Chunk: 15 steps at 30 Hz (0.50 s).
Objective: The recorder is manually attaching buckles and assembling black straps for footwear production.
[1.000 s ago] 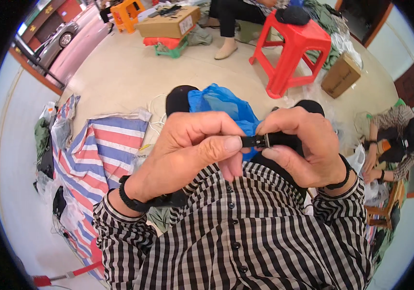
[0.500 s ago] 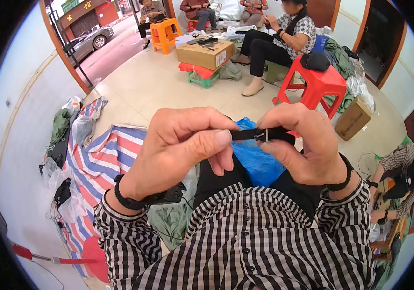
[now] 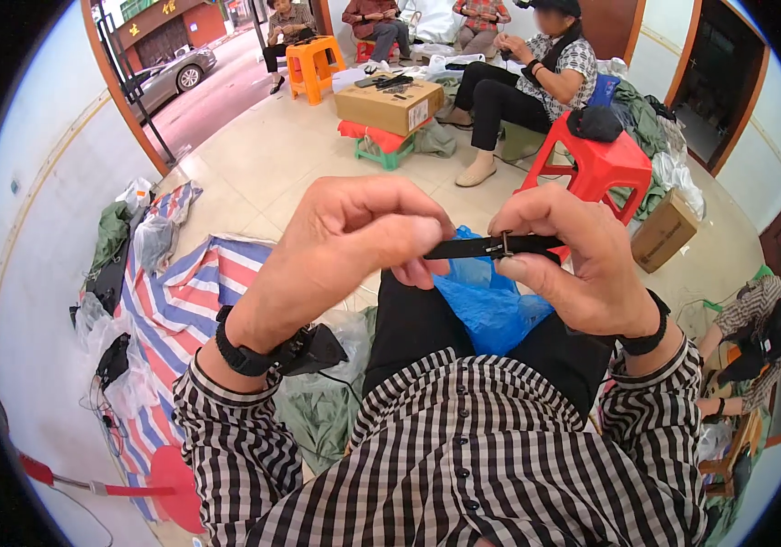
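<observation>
While hands (image 3: 340, 251) (image 3: 584, 266) pinch the strap (image 3: 468, 248), floor (image 3: 254, 173) spreads ahead.

A white wall (image 3: 40, 255) fills nine o'clock. Pale floor tiles (image 3: 254, 173) run toward twelve. A red stool (image 3: 614, 159) stands at two.

A narrow black strap (image 3: 465, 249) is being held nearly straight and level just right of the frame's centre, a small metallic buckle (image 3: 505, 244) being borne crosswise along its visible stretch.

Yellow characters (image 3: 135, 30) on brown sign (image 3: 150, 22)
</observation>
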Tool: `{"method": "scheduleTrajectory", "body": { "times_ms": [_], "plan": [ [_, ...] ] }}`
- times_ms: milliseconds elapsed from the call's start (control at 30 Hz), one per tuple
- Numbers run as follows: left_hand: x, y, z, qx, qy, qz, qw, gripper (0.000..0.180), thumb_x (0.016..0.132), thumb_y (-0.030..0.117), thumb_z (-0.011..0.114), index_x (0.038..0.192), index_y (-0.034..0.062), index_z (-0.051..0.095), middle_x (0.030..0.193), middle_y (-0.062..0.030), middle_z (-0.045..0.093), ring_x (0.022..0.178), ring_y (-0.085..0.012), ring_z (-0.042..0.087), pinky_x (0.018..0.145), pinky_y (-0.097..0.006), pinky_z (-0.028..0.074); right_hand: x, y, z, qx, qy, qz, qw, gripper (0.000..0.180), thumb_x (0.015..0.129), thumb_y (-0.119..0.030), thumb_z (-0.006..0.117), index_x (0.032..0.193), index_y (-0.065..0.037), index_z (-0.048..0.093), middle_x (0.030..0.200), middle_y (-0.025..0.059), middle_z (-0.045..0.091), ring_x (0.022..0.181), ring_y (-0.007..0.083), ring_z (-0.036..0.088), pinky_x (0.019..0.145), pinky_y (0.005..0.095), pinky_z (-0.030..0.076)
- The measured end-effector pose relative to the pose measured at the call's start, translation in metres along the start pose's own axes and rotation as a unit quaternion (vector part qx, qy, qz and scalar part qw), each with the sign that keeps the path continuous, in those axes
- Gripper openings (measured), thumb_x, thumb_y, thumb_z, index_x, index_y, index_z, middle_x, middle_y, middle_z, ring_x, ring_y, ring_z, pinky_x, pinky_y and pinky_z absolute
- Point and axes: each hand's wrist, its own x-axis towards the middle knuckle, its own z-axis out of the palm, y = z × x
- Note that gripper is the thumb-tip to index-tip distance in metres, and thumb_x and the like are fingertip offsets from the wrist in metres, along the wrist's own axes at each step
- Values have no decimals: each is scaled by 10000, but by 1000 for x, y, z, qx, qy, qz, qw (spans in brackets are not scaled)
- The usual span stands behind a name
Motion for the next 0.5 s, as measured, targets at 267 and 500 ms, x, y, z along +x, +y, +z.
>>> {"method": "scheduleTrajectory", "body": {
  "times_ms": [267, 500],
  "plan": [
    [2, 0, 18, 179, -109, 26, 977, 96, 820, 50, 602, 873, -26, 629, 708, -44, 645, 634, -90, 600, 586, -208, 467, -10, 2, -2, -16, -16, -4, 1000, 254, 735, -24, 675, 952, 16, 550, 839, 92, 600, 756, 179, 630, 685, 265, 494],
    [2, -9, 25, 185, -108, 43, 976, 85, 823, 33, 590, 859, -36, 625, 685, -52, 641, 598, -95, 600, 549, -208, 476, -17, 4, -3, -49, -29, 0, 998, 260, 715, -32, 692, 931, 19, 558, 816, 105, 610, 734, 211, 643, 647, 283, 507]
  ]
}}
